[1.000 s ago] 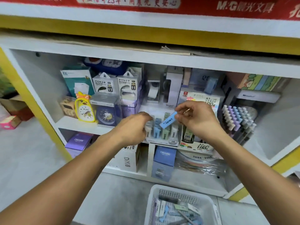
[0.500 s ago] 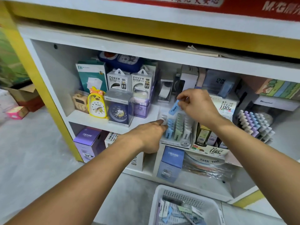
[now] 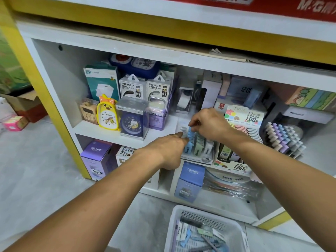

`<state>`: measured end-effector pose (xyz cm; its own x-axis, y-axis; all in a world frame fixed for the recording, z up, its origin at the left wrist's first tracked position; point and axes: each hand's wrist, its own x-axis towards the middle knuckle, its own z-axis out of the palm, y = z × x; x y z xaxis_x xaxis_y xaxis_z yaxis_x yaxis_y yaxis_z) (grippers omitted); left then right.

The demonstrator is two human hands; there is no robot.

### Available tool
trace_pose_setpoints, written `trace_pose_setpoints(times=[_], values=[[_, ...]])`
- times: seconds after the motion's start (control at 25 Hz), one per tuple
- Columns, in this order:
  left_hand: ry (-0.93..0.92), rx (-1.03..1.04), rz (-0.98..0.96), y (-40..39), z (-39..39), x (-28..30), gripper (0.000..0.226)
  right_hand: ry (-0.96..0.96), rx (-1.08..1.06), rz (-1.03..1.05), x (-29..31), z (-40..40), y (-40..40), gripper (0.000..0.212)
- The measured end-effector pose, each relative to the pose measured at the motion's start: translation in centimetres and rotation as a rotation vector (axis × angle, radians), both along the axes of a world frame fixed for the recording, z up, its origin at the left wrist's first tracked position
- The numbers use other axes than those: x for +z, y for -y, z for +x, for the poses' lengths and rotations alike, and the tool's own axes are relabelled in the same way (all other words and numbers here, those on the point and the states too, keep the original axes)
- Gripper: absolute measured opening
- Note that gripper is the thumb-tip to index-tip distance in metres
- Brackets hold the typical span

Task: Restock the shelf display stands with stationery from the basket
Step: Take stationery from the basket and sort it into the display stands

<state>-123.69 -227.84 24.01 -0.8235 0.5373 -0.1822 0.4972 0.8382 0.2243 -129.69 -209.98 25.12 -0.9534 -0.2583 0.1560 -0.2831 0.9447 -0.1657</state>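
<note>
A small display stand (image 3: pixel 199 158) on the middle shelf holds rows of blue, green and white lead cases. My right hand (image 3: pixel 209 124) pinches a blue lead case (image 3: pixel 190 133) and sets it into the back of the blue row. My left hand (image 3: pixel 171 148) touches the stand's left front, with a finger stretched toward the back; its fingertips are partly hidden. A white plastic basket (image 3: pixel 174 226) on the floor below holds several more cases in blue, white and green.
A second refill stand (image 3: pixel 241 124) and a rack of pastel pens (image 3: pixel 285 140) stand to the right. Clocks (image 3: pixel 107 115) and power bank boxes (image 3: pixel 132 88) fill the shelf's left side. Blue and purple boxes (image 3: pixel 190 180) sit on the lower shelf.
My right hand has lowered the blue case from above the stand down into the blue row. The left hand stayed at the stand's left side. The camera has moved closer.
</note>
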Motion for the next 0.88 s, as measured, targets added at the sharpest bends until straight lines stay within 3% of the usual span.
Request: trace_pose_setpoints(times=[0.16, 0.24, 0.44, 0.56, 0.72, 0.84, 0.88], values=[[0.016, -0.006, -0.015, 0.1, -0.1, 0.2, 0.080, 0.092, -0.036, 0.095, 0.0, 0.0, 0.2, 0.030], [-0.004, 0.001, 0.002, 0.1, 0.1, 0.3, 0.078, 0.048, -0.033, 0.038, 0.4, 0.8, 0.0, 0.036], [-0.273, 0.023, 0.196, -1.7, 1.6, 0.1, 0.040, -0.139, -0.103, -0.603, -0.3, 9.2, -1.0, 0.028], [-0.020, -0.081, 0.163, -4.4, 4.7, -3.2, 0.028, 0.002, -0.171, -0.535, -5.7, 15.5, -2.9, 0.027], [0.376, -0.255, -0.197, -7.5, 8.1, -10.9, 0.031, 0.561, -0.270, -0.189, -16.4, 20.8, -7.8, 0.028], [0.493, -0.179, -0.340, -8.6, 8.1, -15.9, 0.010, 0.690, -0.442, -0.166, -22.9, 22.8, -10.7, 0.029], [0.491, -0.119, -0.338, -9.0, 8.1, -17.7, 0.015, 0.722, -0.464, -0.171, -24.8, 23.4, -11.2, 0.029]])
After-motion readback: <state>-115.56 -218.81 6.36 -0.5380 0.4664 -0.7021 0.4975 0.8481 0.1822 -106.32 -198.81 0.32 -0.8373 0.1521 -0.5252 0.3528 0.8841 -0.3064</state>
